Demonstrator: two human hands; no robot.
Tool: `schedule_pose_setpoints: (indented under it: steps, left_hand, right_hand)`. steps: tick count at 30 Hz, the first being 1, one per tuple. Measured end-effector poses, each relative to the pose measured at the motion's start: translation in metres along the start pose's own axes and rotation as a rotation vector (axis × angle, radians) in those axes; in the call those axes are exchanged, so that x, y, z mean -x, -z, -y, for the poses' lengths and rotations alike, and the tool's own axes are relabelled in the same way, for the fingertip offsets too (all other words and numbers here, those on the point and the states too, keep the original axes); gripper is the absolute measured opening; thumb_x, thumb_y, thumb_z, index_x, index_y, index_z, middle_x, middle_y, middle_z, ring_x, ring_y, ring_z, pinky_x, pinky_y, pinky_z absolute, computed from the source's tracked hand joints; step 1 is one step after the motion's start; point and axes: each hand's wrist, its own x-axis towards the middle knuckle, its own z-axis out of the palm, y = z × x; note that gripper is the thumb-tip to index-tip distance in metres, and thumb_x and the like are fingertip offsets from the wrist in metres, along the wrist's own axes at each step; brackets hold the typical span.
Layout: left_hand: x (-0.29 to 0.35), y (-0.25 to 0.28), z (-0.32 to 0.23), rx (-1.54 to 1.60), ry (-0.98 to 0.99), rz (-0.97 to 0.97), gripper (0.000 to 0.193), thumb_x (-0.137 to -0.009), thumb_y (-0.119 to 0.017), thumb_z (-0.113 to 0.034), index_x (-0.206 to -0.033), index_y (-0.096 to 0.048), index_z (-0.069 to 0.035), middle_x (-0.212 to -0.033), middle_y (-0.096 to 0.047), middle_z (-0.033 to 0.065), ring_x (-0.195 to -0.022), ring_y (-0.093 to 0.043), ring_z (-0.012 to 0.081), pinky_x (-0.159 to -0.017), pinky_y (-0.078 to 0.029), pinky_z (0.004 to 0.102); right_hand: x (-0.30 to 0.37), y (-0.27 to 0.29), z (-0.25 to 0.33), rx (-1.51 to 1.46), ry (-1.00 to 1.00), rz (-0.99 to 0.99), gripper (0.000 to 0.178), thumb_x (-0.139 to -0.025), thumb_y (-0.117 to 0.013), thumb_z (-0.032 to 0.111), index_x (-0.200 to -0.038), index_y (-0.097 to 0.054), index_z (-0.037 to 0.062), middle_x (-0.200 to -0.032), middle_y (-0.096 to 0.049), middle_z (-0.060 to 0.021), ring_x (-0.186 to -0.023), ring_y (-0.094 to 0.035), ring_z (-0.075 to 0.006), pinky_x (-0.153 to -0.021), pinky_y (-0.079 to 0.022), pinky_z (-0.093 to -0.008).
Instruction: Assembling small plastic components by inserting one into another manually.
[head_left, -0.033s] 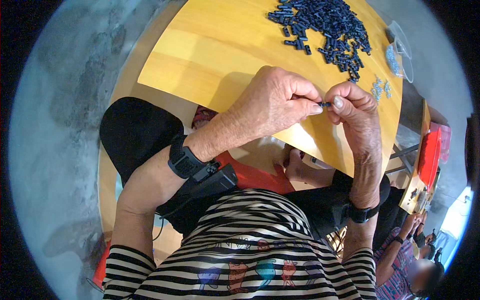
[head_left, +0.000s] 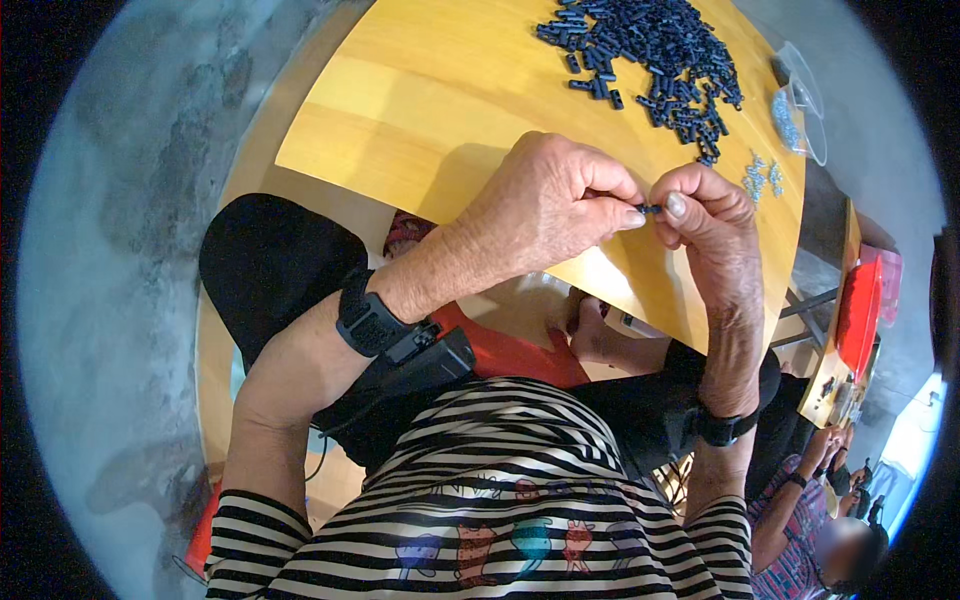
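Observation:
My left hand (head_left: 570,195) is closed in a pinch on a small black plastic piece (head_left: 649,209), most of it hidden by the fingertips. From the other side, my right hand (head_left: 712,225) meets it with thumb and forefinger pressed together. Whatever the right fingertips grip is too small and covered to make out. Both hands are over the front edge of the yellow wooden table (head_left: 400,110). Beyond them lies a big heap of similar black plastic pieces (head_left: 665,60). Small silvery metal parts, like screws (head_left: 757,178), are scattered to the right of my right hand.
A clear plastic tub (head_left: 788,122) with small bluish-silver parts stands at the table's right edge. Farther right, a red tray (head_left: 860,318) rests on another table. Another person (head_left: 790,520) sits at lower right, hands raised near that table. A red seat (head_left: 505,345) shows below the tabletop.

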Motion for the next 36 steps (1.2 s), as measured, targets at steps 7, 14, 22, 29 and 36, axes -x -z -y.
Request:
schedule_pose_setpoints:
  steps: [7, 14, 22, 29, 36]
  left_hand:
    - [0.000, 0.000, 0.000, -0.026, 0.016, 0.010, 0.010, -0.078, -0.070, -0.007, -0.082, -0.067, 0.002, -0.066, -0.064, 0.0056, -0.058, -0.061, 0.0091, -0.051, -0.048, 0.0222]
    - [0.000, -0.001, 0.004, -0.042, -0.026, -0.002, 0.009, -0.077, -0.070, -0.006, -0.079, -0.067, 0.002, -0.065, -0.063, 0.0054, -0.056, -0.059, 0.0093, -0.050, -0.047, 0.0231]
    - [0.001, -0.002, 0.002, 0.075, 0.096, -0.012, 0.006, -0.077, -0.069, -0.005, -0.078, -0.068, 0.000, -0.062, -0.062, 0.0045, -0.054, -0.058, 0.0082, -0.048, -0.046, 0.0227]
    - [0.001, -0.002, 0.000, 0.044, 0.045, -0.017, 0.008, -0.079, -0.069, -0.007, -0.075, -0.067, 0.000, -0.062, -0.062, 0.0036, -0.054, -0.057, 0.0077, -0.048, -0.046, 0.0220]
    - [0.001, -0.003, 0.003, 0.105, 0.107, -0.059, 0.012, -0.081, -0.068, -0.010, -0.074, -0.067, 0.000, -0.060, -0.061, 0.0027, -0.053, -0.057, 0.0074, -0.048, -0.046, 0.0209]
  right_hand:
    - [0.000, -0.002, -0.001, 0.070, 0.020, -0.010, 0.013, -0.080, -0.069, 0.017, -0.082, -0.066, 0.0048, -0.066, -0.059, 0.0024, -0.057, -0.049, -0.0052, -0.052, -0.039, -0.0197]
    - [0.000, -0.005, -0.002, 0.060, -0.017, -0.008, 0.012, -0.079, -0.070, 0.017, -0.081, -0.066, 0.0054, -0.065, -0.060, 0.0027, -0.057, -0.050, -0.0052, -0.052, -0.040, -0.0194]
    - [-0.003, -0.009, -0.009, -0.026, -0.039, -0.050, 0.016, -0.077, -0.072, 0.017, -0.085, -0.066, 0.0049, -0.069, -0.061, 0.0011, -0.059, -0.052, -0.0060, -0.053, -0.041, -0.0196]
    - [-0.008, -0.008, -0.004, -0.072, -0.073, 0.024, 0.015, -0.078, -0.072, 0.017, -0.082, -0.063, 0.0063, -0.067, -0.059, 0.0017, -0.056, -0.050, -0.0059, -0.050, -0.039, -0.0190]
    - [-0.012, -0.014, -0.002, -0.038, -0.130, 0.001, 0.015, -0.079, -0.071, 0.019, -0.079, -0.061, 0.0079, -0.065, -0.058, 0.0034, -0.051, -0.047, -0.0042, -0.045, -0.036, -0.0176]
